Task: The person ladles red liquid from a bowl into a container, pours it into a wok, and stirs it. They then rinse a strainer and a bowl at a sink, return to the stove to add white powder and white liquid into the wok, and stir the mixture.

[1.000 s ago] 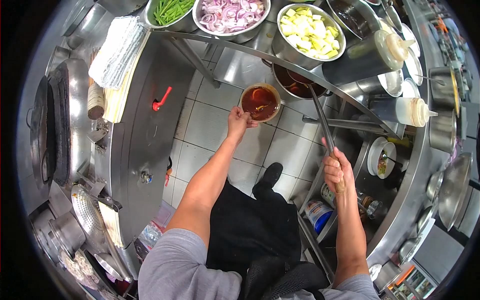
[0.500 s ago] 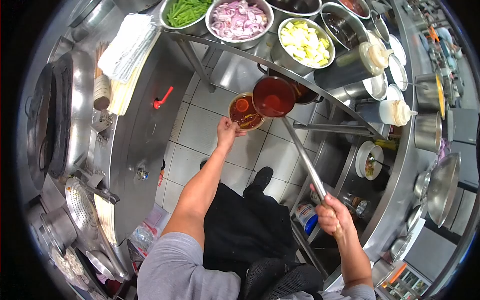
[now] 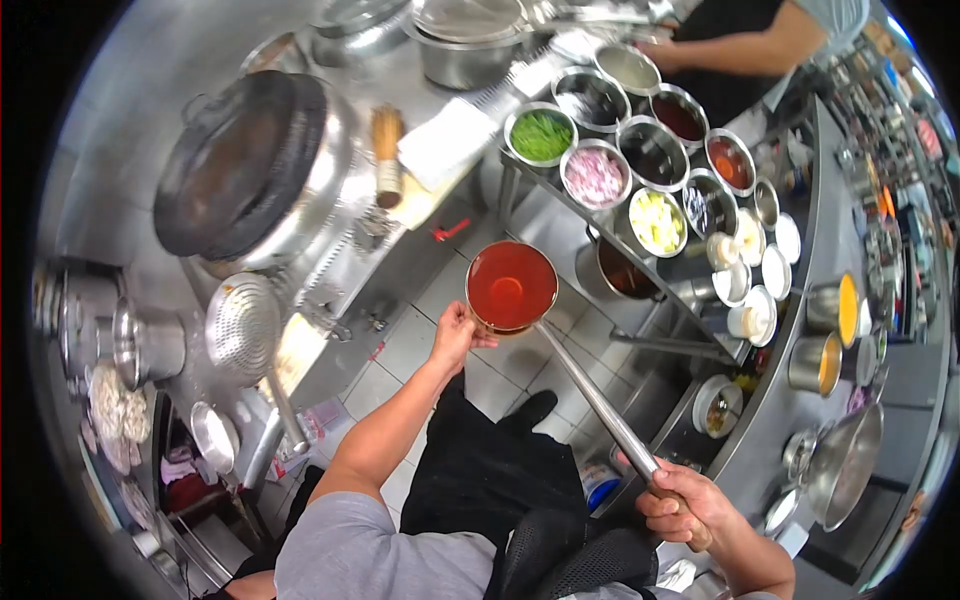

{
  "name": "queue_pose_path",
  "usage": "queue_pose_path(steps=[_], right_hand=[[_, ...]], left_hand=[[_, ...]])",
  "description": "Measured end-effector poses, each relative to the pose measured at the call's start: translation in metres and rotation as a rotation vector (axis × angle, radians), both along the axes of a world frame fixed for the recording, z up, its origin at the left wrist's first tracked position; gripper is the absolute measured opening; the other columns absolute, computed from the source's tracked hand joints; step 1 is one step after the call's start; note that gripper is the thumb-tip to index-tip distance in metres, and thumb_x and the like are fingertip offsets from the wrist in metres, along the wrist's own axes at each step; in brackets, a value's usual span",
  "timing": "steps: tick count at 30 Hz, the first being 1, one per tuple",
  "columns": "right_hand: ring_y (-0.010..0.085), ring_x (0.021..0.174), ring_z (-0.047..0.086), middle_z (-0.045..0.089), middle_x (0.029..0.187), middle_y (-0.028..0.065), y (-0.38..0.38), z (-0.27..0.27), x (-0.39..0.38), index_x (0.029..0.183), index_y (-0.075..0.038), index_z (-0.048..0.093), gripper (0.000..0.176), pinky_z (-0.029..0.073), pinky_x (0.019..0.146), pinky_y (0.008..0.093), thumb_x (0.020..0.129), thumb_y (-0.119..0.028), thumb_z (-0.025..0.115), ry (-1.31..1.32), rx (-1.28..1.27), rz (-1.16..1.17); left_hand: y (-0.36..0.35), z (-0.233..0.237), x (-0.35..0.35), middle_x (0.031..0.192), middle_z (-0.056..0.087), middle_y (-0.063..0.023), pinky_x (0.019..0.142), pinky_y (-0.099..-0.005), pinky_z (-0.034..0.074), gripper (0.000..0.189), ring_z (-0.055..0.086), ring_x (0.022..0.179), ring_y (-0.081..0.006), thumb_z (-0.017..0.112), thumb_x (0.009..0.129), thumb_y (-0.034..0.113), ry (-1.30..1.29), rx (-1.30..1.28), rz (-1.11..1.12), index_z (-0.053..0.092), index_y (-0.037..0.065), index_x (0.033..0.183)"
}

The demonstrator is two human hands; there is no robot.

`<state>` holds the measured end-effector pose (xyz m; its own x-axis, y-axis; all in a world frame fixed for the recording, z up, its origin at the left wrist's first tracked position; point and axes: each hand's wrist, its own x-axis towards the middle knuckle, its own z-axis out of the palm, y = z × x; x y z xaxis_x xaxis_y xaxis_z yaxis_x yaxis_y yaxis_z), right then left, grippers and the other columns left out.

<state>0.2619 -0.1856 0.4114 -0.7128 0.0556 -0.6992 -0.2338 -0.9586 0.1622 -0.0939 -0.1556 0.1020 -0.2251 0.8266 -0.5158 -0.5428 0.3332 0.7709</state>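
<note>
My right hand (image 3: 680, 505) is wrapped round the end of a long-handled metal ladle (image 3: 598, 392), whose round cup holds red liquid (image 3: 510, 290). The cup is in front of me, right by my left hand (image 3: 460, 335). The fingers of that hand are closed on the edge of a bowl (image 3: 515, 331). From above, the ladle cup covers nearly all of the bowl; only a sliver of its near edge shows. What the bowl holds is hidden now. A deep pot (image 3: 622, 272) with dark red liquid stands on the low shelf beyond, to the right.
Metal containers of chopped greens (image 3: 540, 136), sliced red onion (image 3: 596, 176) and pale yellow chunks (image 3: 658, 222) line the rack. A blackened wok (image 3: 245, 165) and a skimmer (image 3: 243, 325) are on the left. Another person's arm (image 3: 740, 50) reaches in at top right.
The ladle cup has moved left and toward me, over the bowl, hiding its broth. My right hand has come lower. The view has shifted, showing more of the counters and another person.
</note>
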Motion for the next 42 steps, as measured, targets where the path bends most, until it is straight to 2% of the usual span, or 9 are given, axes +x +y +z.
queue_pose_path(steps=[5, 11, 21, 22, 27, 34, 38, 40, 42], right_hand=[[0.0095, 0.046, 0.039, 0.043, 0.071, 0.0039, 0.014, 0.090, -0.050, 0.150, -0.024, 0.034, 0.045, 0.037, 0.037, 0.0252, 0.106, -0.025, 0.041, 0.068, 0.036, 0.171], [0.0050, 0.046, 0.038, 0.041, 0.071, -0.0009, 0.023, 0.184, -0.130, 0.151, -0.027, 0.033, 0.047, 0.037, 0.037, 0.0217, 0.105, -0.035, 0.042, 0.088, 0.099, 0.337], [0.0080, 0.051, 0.049, 0.046, 0.078, 0.0014, 0.048, 0.236, -0.296, 0.149, -0.013, 0.036, 0.047, 0.045, 0.042, 0.0262, 0.107, -0.034, 0.035, 0.440, 0.076, 0.287], [0.0082, 0.051, 0.049, 0.046, 0.078, 0.0016, 0.053, 0.239, -0.312, 0.148, -0.012, 0.037, 0.047, 0.045, 0.042, 0.0264, 0.107, -0.034, 0.035, 0.451, 0.101, 0.295], [0.0061, 0.054, 0.049, 0.048, 0.079, 0.0010, 0.089, 0.228, -0.388, 0.137, 0.002, 0.045, 0.046, 0.044, 0.043, 0.0239, 0.106, -0.031, 0.039, 0.540, 0.144, 0.340], [0.0044, 0.050, 0.048, 0.048, 0.072, -0.0006, 0.170, 0.150, -0.468, 0.117, 0.005, 0.053, 0.032, 0.043, 0.039, 0.0188, 0.103, -0.023, 0.046, 0.374, 0.292, 0.478], [0.0055, 0.046, 0.047, 0.048, 0.066, -0.0012, 0.219, 0.081, -0.491, 0.104, -0.005, 0.057, 0.021, 0.042, 0.037, 0.0196, 0.102, -0.024, 0.048, 0.270, 0.401, 0.586], [0.0056, 0.047, 0.047, 0.048, 0.066, -0.0012, 0.243, 0.054, -0.495, 0.103, -0.008, 0.054, 0.017, 0.040, 0.036, 0.0198, 0.102, -0.025, 0.050, 0.226, 0.473, 0.652], [0.0060, 0.048, 0.042, 0.049, 0.067, -0.0007, 0.263, 0.035, -0.498, 0.100, -0.012, 0.045, 0.012, 0.033, 0.038, 0.0217, 0.101, -0.023, 0.050, 0.144, 0.712, 0.736]], left_hand=[[-0.039, 0.111, -0.053, 0.083, 0.060, -0.0157, 0.063, -0.0402, 0.064, 0.009, 0.071, 0.074, -0.0304, 0.048, 0.090, 0.001, -0.038, 0.051, 0.074, 0.041, 0.002, 0.094], [-0.072, 0.228, -0.133, 0.083, 0.058, -0.0156, 0.068, -0.0416, 0.064, 0.011, 0.070, 0.071, -0.0309, 0.052, 0.089, 0.006, -0.025, 0.079, 0.203, 0.043, 0.001, 0.092], [-0.096, 0.344, -0.315, 0.074, 0.056, -0.0113, 0.063, -0.0392, 0.064, 0.010, 0.070, 0.067, -0.0298, 0.052, 0.089, 0.007, 0.164, 0.159, 0.309, 0.043, 0.003, 0.090], [-0.099, 0.349, -0.332, 0.074, 0.058, -0.0114, 0.064, -0.0416, 0.064, 0.009, 0.071, 0.070, -0.0309, 0.049, 0.095, 0.010, 0.184, 0.159, 0.331, 0.046, 0.004, 0.089], [-0.109, 0.358, -0.405, 0.071, 0.057, -0.0102, 0.065, -0.0396, 0.065, 0.011, 0.071, 0.072, -0.0303, 0.047, 0.097, 0.010, 0.199, 0.203, 0.447, 0.047, 0.002, 0.089], [-0.127, 0.350, -0.459, 0.067, 0.055, -0.0096, 0.065, -0.0402, 0.065, 0.017, 0.070, 0.068, -0.0298, 0.049, 0.096, 0.010, 0.240, 0.193, 0.635, 0.050, 0.000, 0.082], [-0.133, 0.345, -0.474, 0.068, 0.055, -0.0097, 0.066, -0.0414, 0.064, 0.018, 0.070, 0.069, -0.0311, 0.049, 0.095, 0.009, 0.259, 0.144, 0.700, 0.051, -0.001, 0.080], [-0.136, 0.343, -0.469, 0.069, 0.055, -0.0102, 0.065, -0.0416, 0.064, 0.018, 0.071, 0.069, -0.0317, 0.048, 0.095, 0.008, 0.270, 0.139, 0.755, 0.051, -0.001, 0.080], [-0.135, 0.345, -0.472, 0.068, 0.055, -0.0107, 0.065, -0.0419, 0.064, 0.019, 0.071, 0.069, -0.0321, 0.048, 0.097, 0.010, 0.289, 0.146, 0.809, 0.051, -0.001, 0.081]])
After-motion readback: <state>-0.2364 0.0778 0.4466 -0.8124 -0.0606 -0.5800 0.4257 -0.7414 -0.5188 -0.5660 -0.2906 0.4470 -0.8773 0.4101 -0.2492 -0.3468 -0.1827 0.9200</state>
